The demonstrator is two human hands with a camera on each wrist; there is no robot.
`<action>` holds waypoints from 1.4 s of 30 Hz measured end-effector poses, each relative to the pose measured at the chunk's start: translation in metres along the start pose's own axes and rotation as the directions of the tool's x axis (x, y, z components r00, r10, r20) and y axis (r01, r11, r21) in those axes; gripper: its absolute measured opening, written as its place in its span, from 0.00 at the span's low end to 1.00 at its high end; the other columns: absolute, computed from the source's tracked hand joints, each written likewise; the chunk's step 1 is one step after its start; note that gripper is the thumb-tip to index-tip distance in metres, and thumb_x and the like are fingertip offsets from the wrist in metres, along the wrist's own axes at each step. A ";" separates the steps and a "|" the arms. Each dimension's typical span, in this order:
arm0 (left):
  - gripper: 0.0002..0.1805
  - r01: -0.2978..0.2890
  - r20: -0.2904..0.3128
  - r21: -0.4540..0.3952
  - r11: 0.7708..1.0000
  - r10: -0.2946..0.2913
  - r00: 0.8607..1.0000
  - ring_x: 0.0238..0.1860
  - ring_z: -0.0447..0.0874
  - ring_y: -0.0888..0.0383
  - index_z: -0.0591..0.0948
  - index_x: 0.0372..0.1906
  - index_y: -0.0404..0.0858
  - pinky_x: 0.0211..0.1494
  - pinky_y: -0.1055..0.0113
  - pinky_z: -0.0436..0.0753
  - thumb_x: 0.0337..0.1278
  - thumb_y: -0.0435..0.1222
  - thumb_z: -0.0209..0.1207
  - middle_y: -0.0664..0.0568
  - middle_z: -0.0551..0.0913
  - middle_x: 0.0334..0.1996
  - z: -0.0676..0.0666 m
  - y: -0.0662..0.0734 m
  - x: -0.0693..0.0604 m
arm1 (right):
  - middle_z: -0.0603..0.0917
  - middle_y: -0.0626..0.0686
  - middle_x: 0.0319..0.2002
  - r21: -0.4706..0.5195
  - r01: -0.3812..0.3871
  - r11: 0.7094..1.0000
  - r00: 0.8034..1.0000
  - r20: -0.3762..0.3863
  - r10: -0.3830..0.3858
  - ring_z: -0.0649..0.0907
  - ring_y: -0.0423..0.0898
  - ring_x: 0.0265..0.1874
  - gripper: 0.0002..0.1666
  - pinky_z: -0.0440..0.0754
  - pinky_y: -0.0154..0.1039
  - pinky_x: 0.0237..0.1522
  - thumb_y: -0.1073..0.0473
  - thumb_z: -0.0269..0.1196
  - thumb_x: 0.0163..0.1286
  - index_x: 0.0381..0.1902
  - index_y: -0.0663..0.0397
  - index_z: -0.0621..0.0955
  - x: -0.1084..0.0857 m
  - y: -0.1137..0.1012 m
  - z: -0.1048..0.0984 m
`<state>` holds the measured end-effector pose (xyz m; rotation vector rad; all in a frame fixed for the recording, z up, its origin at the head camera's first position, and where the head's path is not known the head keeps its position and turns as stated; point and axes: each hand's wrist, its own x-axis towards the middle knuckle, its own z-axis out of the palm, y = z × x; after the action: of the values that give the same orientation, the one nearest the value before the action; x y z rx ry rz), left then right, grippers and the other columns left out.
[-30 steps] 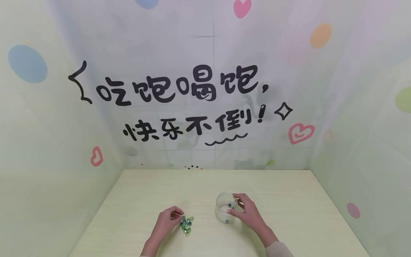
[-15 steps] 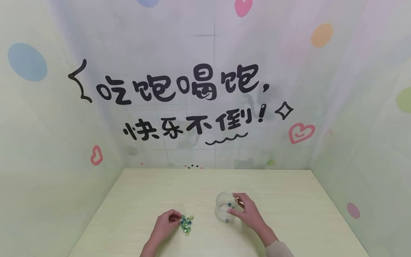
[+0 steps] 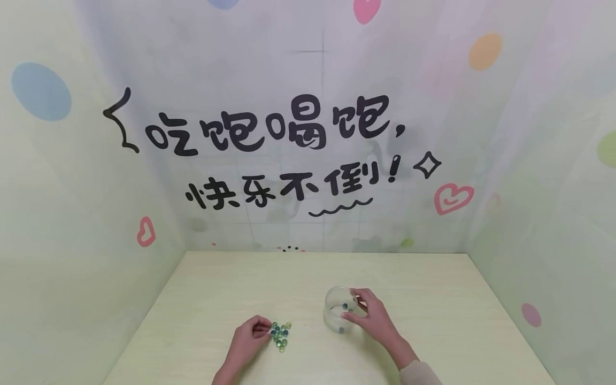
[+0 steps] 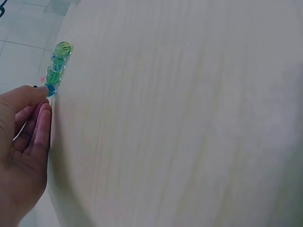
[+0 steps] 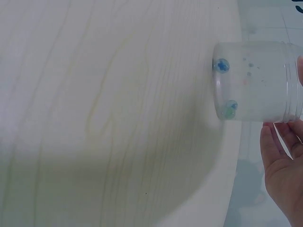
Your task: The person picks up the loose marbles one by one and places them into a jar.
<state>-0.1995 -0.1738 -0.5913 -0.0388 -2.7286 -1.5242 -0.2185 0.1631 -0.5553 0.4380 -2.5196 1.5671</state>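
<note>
My left hand (image 3: 244, 345) is at the left edge of a small cluster of green, blue and yellowish glass marbles (image 3: 280, 336) on the table. In the left wrist view, the thumb of the left hand (image 4: 23, 142) meets or overlaps a blue marble (image 4: 50, 90); its other fingers are loosely bent below, and no held marble shows. Upright on the table stands a clear jar (image 3: 335, 319), gripped near its rim between the thumb and fingers of my right hand (image 3: 377, 323). A blue marble (image 5: 221, 65) and a greenish one (image 5: 230, 109) lie at the jar's bottom.
The pale wooden table (image 3: 216, 283) is enclosed by a back wall (image 3: 269, 69) with black lettering and by side walls with coloured dots and hearts. A light sleeve (image 3: 417, 373) covers the right forearm.
My left hand has drawn very slightly away from the upper marbles, its fingers more bent. The right hand keeps its grip on the jar. The head view has shifted slightly.
</note>
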 end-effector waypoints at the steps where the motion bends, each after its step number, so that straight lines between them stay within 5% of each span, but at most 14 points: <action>1: 0.12 -0.003 -0.001 -0.001 1.000 0.003 1.000 0.41 0.84 0.57 0.82 0.41 0.33 0.43 0.74 0.85 0.49 0.25 0.67 0.48 0.86 0.38 0.000 0.000 0.000 | 0.79 0.62 0.53 -0.002 0.002 1.000 1.000 0.000 -0.002 0.81 0.61 0.51 0.36 0.82 0.50 0.58 0.56 0.75 0.57 0.60 0.65 0.76 0.000 0.000 0.000; 17: 0.09 -0.075 0.007 0.029 0.997 0.075 0.997 0.39 0.84 0.60 0.83 0.37 0.37 0.45 0.74 0.86 0.49 0.24 0.67 0.50 0.85 0.37 0.002 -0.006 -0.003 | 0.79 0.64 0.55 0.039 -0.057 0.998 0.998 0.003 0.057 0.80 0.62 0.53 0.35 0.80 0.52 0.61 0.62 0.74 0.57 0.60 0.67 0.75 -0.001 -0.010 -0.001; 26: 0.09 -0.094 0.004 0.022 0.995 0.094 0.996 0.39 0.85 0.60 0.83 0.36 0.36 0.45 0.74 0.86 0.49 0.25 0.69 0.49 0.86 0.38 0.002 -0.006 -0.005 | 0.79 0.62 0.54 0.025 -0.017 1.000 1.000 -0.002 0.017 0.81 0.62 0.53 0.36 0.82 0.49 0.59 0.58 0.75 0.56 0.60 0.66 0.75 0.000 -0.002 -0.001; 42: 0.09 -0.082 -0.019 0.041 0.996 0.083 0.996 0.38 0.84 0.63 0.82 0.35 0.38 0.44 0.77 0.85 0.49 0.27 0.70 0.51 0.85 0.37 0.004 -0.005 -0.005 | 0.78 0.63 0.55 0.024 -0.044 0.999 0.999 0.015 0.044 0.80 0.62 0.54 0.37 0.80 0.49 0.61 0.57 0.75 0.57 0.60 0.65 0.75 0.001 -0.004 -0.001</action>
<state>-0.1950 -0.1732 -0.5972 -0.1327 -2.7049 -1.4401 -0.2187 0.1624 -0.5513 0.4016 -2.5406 1.6172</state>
